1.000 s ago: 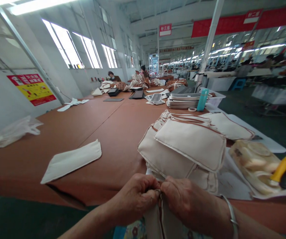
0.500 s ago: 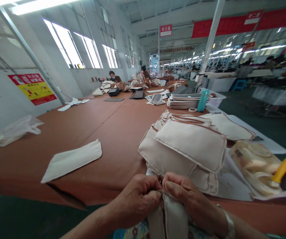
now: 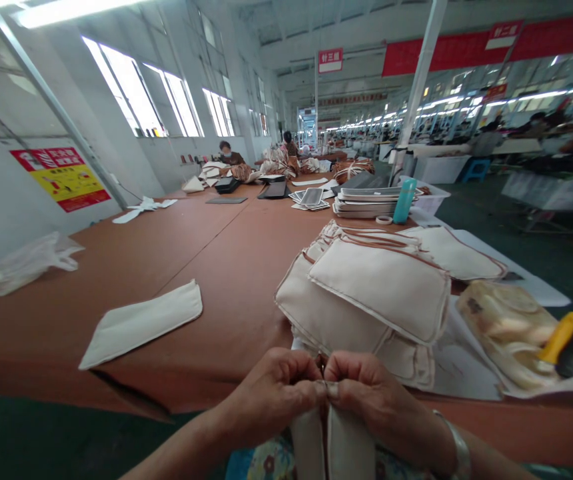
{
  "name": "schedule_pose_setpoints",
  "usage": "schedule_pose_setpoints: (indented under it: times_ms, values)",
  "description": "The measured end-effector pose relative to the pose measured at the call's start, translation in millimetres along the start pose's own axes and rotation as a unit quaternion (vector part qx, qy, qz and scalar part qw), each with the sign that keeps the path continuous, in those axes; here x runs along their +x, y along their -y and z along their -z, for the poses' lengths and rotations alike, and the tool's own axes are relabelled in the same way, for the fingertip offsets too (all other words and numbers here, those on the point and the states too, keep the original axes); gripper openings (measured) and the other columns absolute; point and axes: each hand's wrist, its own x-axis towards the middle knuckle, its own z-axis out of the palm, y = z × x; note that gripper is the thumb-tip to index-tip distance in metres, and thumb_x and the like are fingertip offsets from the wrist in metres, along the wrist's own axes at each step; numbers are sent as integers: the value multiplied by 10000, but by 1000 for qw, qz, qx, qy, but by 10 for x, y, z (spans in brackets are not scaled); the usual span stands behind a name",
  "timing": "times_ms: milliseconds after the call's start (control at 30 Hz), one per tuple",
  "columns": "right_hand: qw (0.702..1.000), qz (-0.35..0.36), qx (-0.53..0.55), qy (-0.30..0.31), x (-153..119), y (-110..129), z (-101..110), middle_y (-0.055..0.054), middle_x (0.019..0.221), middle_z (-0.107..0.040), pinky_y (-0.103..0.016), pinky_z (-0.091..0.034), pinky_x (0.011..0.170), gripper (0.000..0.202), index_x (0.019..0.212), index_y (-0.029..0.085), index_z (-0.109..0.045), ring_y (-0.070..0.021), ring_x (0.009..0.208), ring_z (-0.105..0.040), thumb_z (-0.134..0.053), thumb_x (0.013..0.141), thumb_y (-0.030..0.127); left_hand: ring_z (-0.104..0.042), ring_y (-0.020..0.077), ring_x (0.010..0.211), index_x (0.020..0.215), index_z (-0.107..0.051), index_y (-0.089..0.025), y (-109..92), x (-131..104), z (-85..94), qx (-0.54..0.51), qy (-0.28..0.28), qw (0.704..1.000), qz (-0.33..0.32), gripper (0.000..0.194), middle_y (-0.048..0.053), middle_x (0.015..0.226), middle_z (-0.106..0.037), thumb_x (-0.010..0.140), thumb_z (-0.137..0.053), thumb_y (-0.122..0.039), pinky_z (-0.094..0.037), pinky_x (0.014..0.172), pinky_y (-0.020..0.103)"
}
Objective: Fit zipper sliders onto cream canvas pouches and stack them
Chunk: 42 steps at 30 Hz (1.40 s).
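Both my hands meet at the near edge of the brown table [image 3: 206, 253]. My left hand [image 3: 274, 393] and my right hand [image 3: 366, 397] pinch the top edge of a cream fabric pouch [image 3: 336, 443] that hangs down toward my lap. The fingertips touch each other over its brown-trimmed opening. A metal bangle sits on my right wrist. Just beyond my hands lies a stack of cream pouches [image 3: 376, 293] with brown piping.
A flat cream fabric piece [image 3: 141, 323] lies to the left. A plastic bag [image 3: 511, 333] and a yellow-handled tool [image 3: 559, 337] are at right. Farther off stand a teal bottle [image 3: 405, 200], stacked trays [image 3: 366, 202] and a clear bag [image 3: 24, 263]. Other people work at the far end.
My hands have risen slightly and drawn the pouch's top edges together. More of the pouch now hangs in two folds below my fingers.
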Motion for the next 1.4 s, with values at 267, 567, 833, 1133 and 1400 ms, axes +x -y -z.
schedule_pose_setpoints:
  times_ms: [267,567,833,1133,1400]
  values:
    - [991,37,-126,3,-21,117,-29,25,686,-430,-247,-318,584,126,716,177,-460,-130,661,-379,-473,826,237,-390,94,582,669,-597,-139,-111,-19,-15,204,-62,976,-42,100,-39,618,-497,744,-540,-174,-254,494,220]
    - [998,18,24,50,-36,-23,28,26,723,-402,-237,-276,578,247,770,168,-482,-112,645,-304,-575,878,368,-395,100,597,742,-608,-135,-93,-41,-39,146,-60,987,-26,164,-30,646,-501,724,-445,-129,-293,520,210]
    - [998,-5,41,49,-59,29,32,32,698,-396,-229,-237,542,218,783,161,-503,-106,622,-290,-596,853,346,-319,100,587,708,-550,-149,-68,-39,27,69,-20,997,16,66,-43,624,-429,724,-539,-212,-250,501,227]
    - [994,6,89,58,-59,-76,37,34,716,-388,-230,-256,561,181,798,169,-494,-104,617,-285,-582,861,313,-323,100,580,732,-570,-138,-22,-34,-24,22,-12,1000,16,114,-35,630,-443,693,-483,-200,-257,510,227]
    - [996,78,-47,4,-86,-29,-3,14,747,-456,-238,-311,595,240,798,153,-509,-126,684,-360,-595,886,359,-327,105,593,735,-574,-135,-93,-93,-17,71,-15,997,4,101,-39,636,-430,722,-499,-202,-260,509,224]
